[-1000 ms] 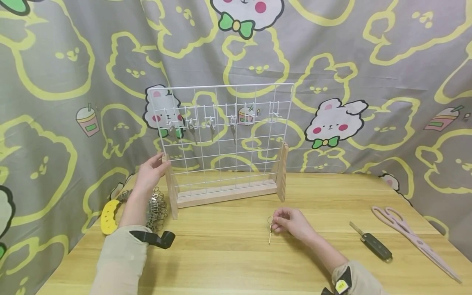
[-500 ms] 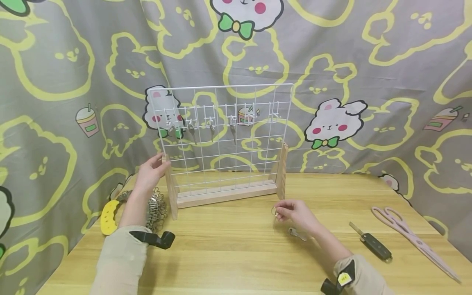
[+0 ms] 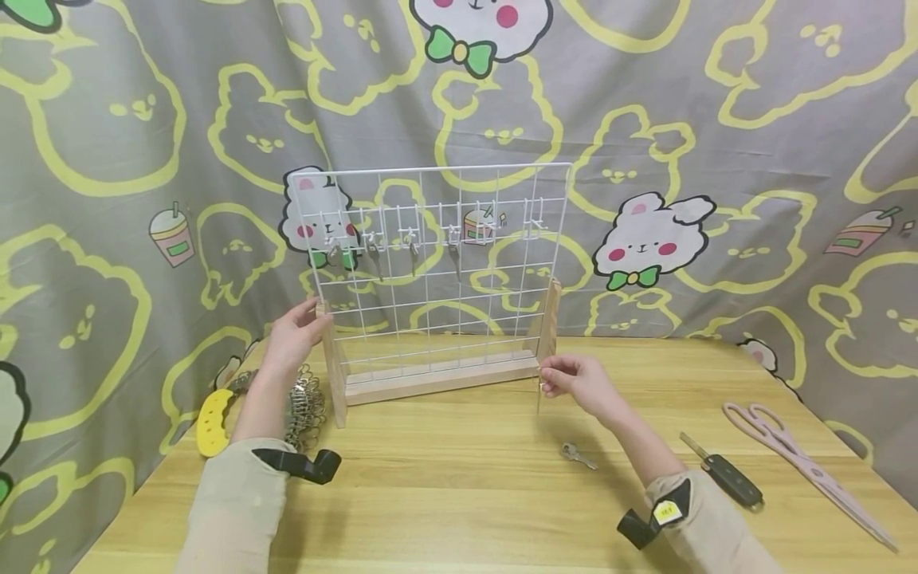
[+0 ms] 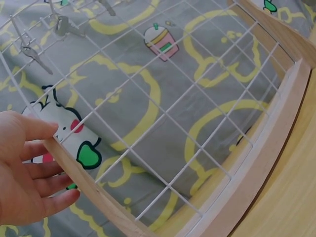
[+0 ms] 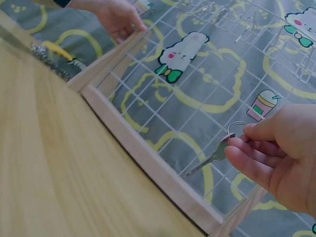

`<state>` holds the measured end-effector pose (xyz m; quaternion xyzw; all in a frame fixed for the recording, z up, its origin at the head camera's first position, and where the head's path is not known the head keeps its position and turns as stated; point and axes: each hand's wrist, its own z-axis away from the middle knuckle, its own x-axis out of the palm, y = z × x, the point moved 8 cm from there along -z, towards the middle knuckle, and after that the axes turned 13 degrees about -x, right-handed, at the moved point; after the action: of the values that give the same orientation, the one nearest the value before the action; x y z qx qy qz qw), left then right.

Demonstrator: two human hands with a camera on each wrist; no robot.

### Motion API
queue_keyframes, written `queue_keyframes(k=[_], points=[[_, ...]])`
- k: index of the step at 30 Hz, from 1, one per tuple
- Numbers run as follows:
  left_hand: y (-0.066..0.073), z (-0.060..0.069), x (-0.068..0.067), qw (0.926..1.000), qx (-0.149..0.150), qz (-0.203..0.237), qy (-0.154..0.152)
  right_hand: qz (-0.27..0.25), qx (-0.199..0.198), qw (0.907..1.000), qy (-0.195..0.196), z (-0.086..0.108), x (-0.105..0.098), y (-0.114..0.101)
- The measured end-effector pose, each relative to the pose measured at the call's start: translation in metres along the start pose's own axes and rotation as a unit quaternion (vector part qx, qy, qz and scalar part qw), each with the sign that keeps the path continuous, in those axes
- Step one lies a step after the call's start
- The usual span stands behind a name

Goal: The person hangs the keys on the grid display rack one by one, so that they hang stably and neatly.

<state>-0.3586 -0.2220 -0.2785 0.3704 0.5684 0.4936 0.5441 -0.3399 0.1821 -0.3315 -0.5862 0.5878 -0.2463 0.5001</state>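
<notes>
In the head view my right hand (image 3: 577,384) is in front of the right end of a white wire grid rack (image 3: 445,303) on a wooden stand. Its thumb and fingers pinch a key ring, and a silver key (image 5: 216,155) hangs from it in the right wrist view. My left hand (image 3: 294,331) grips the top of the stand's left wooden post (image 4: 81,182), thumb on the near side. Several keys (image 3: 413,243) hang from white hooks on the left and middle of the grid. The hooks at the right, such as the last hook (image 3: 533,223), hold no key.
A loose key (image 3: 579,456) lies on the wooden table (image 3: 445,510). To its right are a black car key (image 3: 730,478) and pink scissors (image 3: 810,470). Behind my left forearm sit a bunch of metal rings (image 3: 307,410) and a yellow curved piece (image 3: 213,422). A patterned curtain (image 3: 645,64) stands behind.
My right hand has moved away from me, up toward the stand's right end, carrying the key. The loose key behind it has come into sight. My left hand has stayed in place.
</notes>
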Motion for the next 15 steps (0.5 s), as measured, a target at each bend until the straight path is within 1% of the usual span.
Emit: queue_keyframes(k=[5,8,15], points=[[0.002,0.001,0.001,1.0000,0.007,0.003,-0.001,0.000,-0.005,0.9999,0.010,-0.005,-0.004,-0.007],[0.003,0.002,0.001,1.0000,0.006,0.006,-0.001,0.005,-0.010,0.9998,0.016,-0.010,-0.007,-0.012],[0.005,0.003,-0.001,0.9999,-0.005,0.007,0.010,0.010,-0.036,0.9987,0.035,-0.030,-0.013,-0.038]])
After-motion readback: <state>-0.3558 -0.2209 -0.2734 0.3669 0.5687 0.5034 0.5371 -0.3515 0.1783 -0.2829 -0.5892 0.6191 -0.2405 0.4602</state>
